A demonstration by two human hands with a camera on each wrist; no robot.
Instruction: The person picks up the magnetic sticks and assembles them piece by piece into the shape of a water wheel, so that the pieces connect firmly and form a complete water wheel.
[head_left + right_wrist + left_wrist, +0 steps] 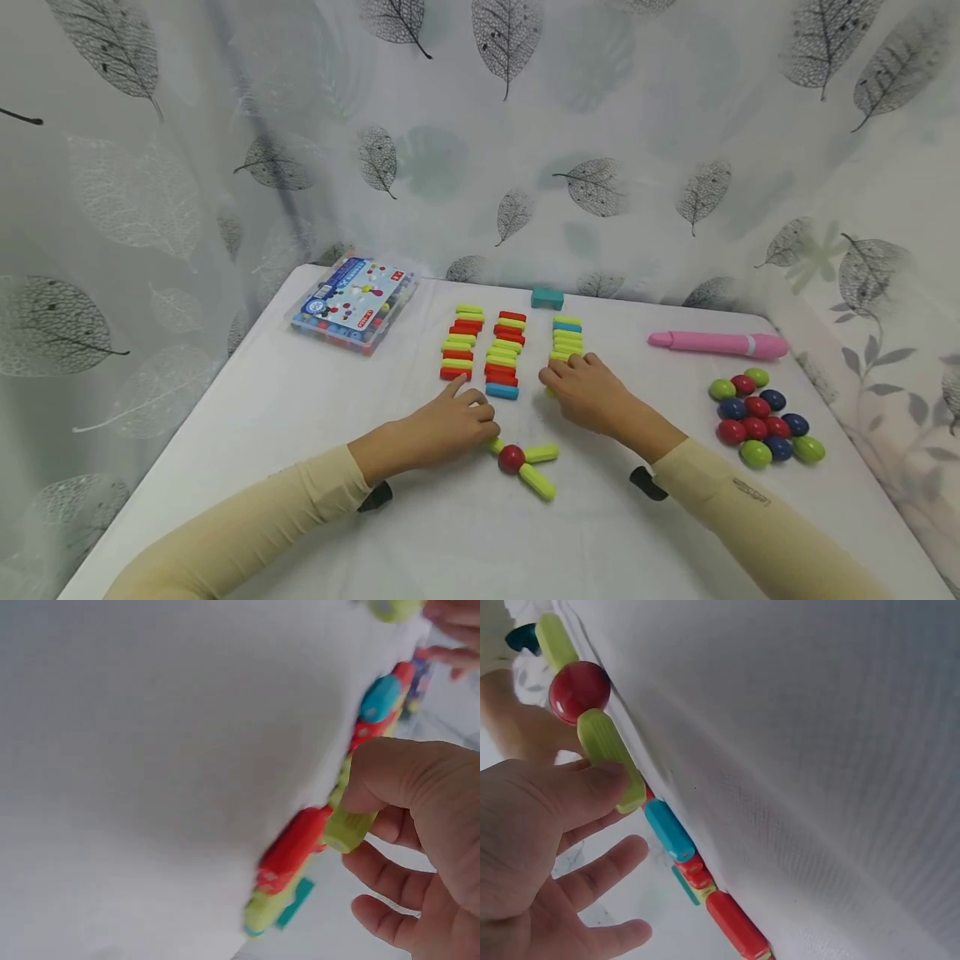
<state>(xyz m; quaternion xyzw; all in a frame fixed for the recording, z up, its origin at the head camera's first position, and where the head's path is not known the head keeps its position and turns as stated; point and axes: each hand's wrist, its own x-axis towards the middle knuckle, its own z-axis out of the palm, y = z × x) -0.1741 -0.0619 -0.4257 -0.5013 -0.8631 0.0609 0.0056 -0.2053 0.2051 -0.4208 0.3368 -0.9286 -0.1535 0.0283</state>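
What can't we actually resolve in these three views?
- Head view: the right hand covers the near end of the right stick row; its grip is hidden.
- Head view: the left hand hides the end of the green stick joined to the red ball.
- Head view: the print on the plastic box is too small.
- Right wrist view: blurred; the thumb covers part of a green stick.

Bare table point(300, 433) wide at left front, also front centre below ball-and-stick piece point(525, 462). Three stick rows point(501, 354) block centre. Box point(354, 304) fills back left corner. Ball cluster point(759, 417) and pink pen point(716, 343) crowd right side. Narrow lanes between rows. Curtain point(480, 133) closes back and sides.
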